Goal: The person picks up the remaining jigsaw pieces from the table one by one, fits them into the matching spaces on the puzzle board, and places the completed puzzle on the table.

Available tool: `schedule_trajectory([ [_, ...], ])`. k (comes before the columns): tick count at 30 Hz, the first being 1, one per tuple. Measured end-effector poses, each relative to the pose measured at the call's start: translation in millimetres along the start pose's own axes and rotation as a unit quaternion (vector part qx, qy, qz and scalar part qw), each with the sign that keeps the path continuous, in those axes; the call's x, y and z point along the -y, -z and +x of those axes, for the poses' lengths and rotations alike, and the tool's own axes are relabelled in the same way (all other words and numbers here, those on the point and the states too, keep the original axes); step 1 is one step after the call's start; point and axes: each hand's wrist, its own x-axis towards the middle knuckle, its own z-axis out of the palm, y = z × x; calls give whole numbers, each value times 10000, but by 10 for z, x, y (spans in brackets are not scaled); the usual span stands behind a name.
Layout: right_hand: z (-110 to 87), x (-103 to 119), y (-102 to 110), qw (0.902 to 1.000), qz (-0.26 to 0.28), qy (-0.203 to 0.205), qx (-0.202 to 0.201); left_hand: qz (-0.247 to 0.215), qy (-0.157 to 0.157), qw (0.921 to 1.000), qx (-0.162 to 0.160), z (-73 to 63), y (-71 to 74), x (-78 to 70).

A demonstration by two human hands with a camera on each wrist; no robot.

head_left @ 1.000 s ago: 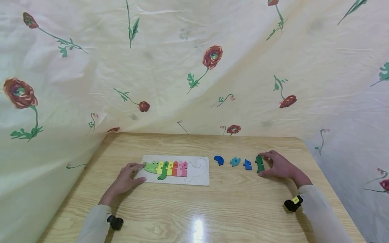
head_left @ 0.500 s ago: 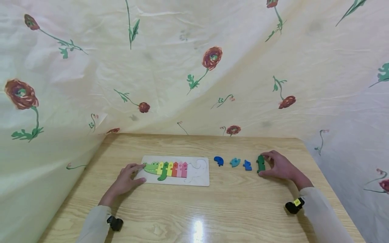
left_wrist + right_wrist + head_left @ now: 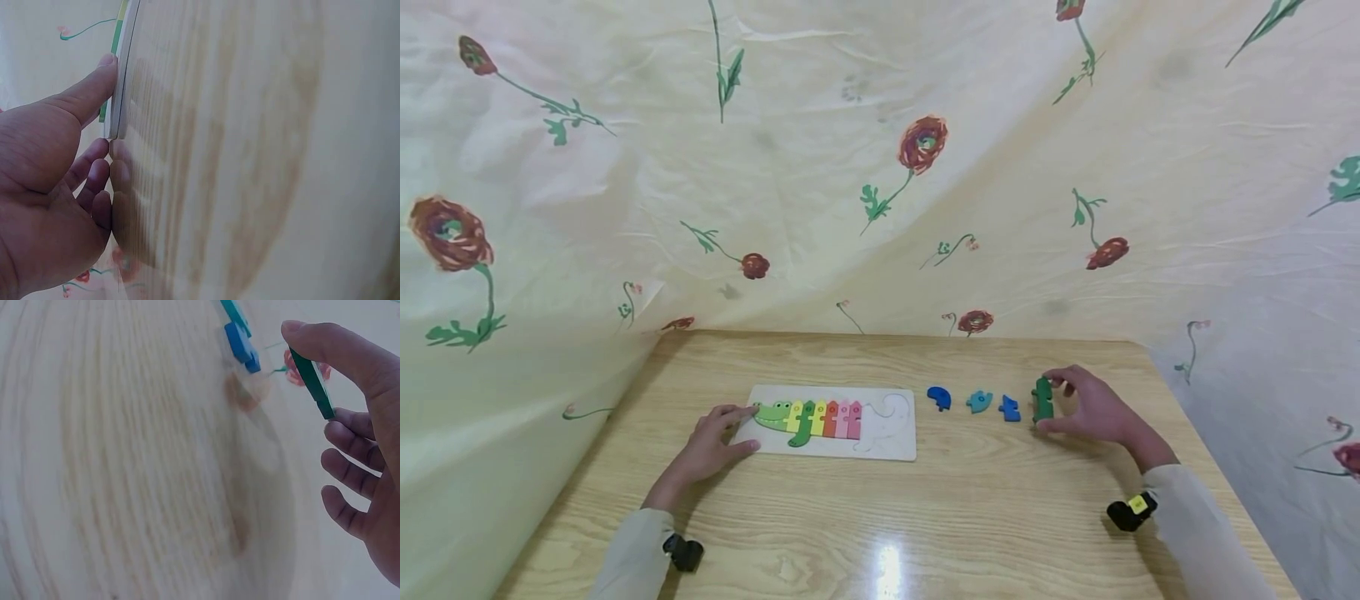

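Observation:
A pale wooden puzzle board (image 3: 887, 446) lies on the table, with a crocodile's green head and several coloured body pieces (image 3: 831, 418) fitted in; its right end shows a bare tail outline. My left hand (image 3: 709, 443) rests at the board's left end, index finger by the snout and thumb (image 3: 100, 84) against the near edge. On the right, my right hand (image 3: 1086, 408) pinches a dark green puzzle piece (image 3: 1042, 400) between thumb and fingertips. In the right wrist view this green piece (image 3: 310, 381) stands tilted, seemingly just off the table.
Between board and right hand lie a dark blue curved piece (image 3: 939, 397), a light blue piece (image 3: 979, 402) and a blue piece (image 3: 1010, 408), apart from one another. A flowered cloth (image 3: 820, 183) hangs behind and beside the wooden table (image 3: 850, 525).
My right hand has taken firmer hold of the green piece and tipped it up slightly, shifting a little away from me. My left hand and the board have stayed put.

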Motion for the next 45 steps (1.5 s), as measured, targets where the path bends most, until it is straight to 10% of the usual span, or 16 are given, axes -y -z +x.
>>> schedule_trajectory([
  [45,548,1148,-244,9962,-74,848,-157,-74,136,9999,57,4,14,-33],
])
